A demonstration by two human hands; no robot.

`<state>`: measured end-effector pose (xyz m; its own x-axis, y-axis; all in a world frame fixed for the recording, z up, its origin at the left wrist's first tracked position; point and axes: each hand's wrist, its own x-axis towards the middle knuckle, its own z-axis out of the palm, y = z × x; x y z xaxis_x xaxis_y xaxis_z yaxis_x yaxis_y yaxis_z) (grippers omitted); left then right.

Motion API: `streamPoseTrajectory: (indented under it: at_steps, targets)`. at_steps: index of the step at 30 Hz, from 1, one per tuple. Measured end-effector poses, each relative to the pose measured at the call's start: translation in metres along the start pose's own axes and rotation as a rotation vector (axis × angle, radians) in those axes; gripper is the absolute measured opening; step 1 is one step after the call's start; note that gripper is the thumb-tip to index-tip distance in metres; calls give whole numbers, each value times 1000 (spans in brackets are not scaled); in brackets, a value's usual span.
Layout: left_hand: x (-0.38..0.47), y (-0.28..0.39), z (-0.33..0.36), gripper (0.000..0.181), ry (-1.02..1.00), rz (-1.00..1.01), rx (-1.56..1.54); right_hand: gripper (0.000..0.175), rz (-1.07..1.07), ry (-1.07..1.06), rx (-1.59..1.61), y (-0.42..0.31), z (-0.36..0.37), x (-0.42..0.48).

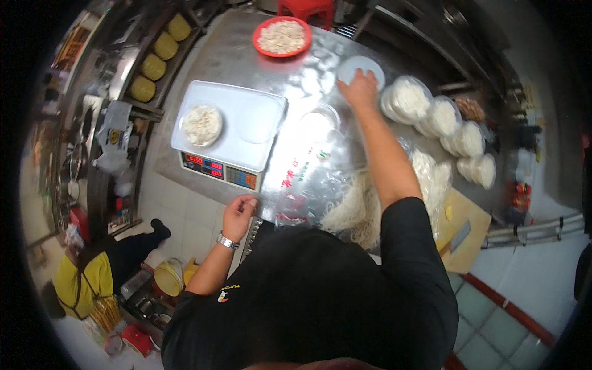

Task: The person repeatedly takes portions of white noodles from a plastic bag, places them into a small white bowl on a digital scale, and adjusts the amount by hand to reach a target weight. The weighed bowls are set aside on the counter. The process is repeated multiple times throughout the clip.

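My right hand (pixel 362 88) reaches across the steel table, its fingers on a stack of round, pale plastic lids (pixel 374 68); whether it grips one I cannot tell. My left hand (pixel 240 210), a metal watch on its wrist, is at the near table edge just below the digital scale (pixel 243 179), fingers curled and nothing seen in them. A round tub of whitish food pieces (pixel 202 125) sits on the left of the scale's tray, with a clear round lid (pixel 257 126) to its right. An empty-looking clear tub (pixel 320 118) stands right of the scale.
A red bowl of pale pieces (pixel 282 38) sits at the far edge. Stacked filled tubs (pixel 408 99) line the right side. Noodle-like strands (pixel 354 208) in plastic lie before me, beside a cutting board (pixel 468 217) with a knife (pixel 460 236). A person in yellow (pixel 97 277) is at lower left.
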<state>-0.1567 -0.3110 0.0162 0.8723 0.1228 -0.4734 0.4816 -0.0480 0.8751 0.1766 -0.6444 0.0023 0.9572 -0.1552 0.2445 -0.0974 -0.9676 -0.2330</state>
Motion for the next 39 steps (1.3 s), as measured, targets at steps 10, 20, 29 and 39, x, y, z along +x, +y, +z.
streamPoseTrajectory:
  at_steps: [10, 20, 29, 39]
  targets:
    - [-11, -4, 3, 20, 18, 67, 166, 114, 223, -439, -123, 52, 9, 88]
    - [-7, 8, 7, 23, -23, 13, 200, 82, 263, -586, -124, 39, -35, 105]
    - [1, 7, 12, 22, -59, 7, 152, 75, 204, -386, -66, 62, -14, 114]
    - [5, 8, 9, 21, -68, 16, 162, 39, 83, -378, 66, 99, 10, 139]
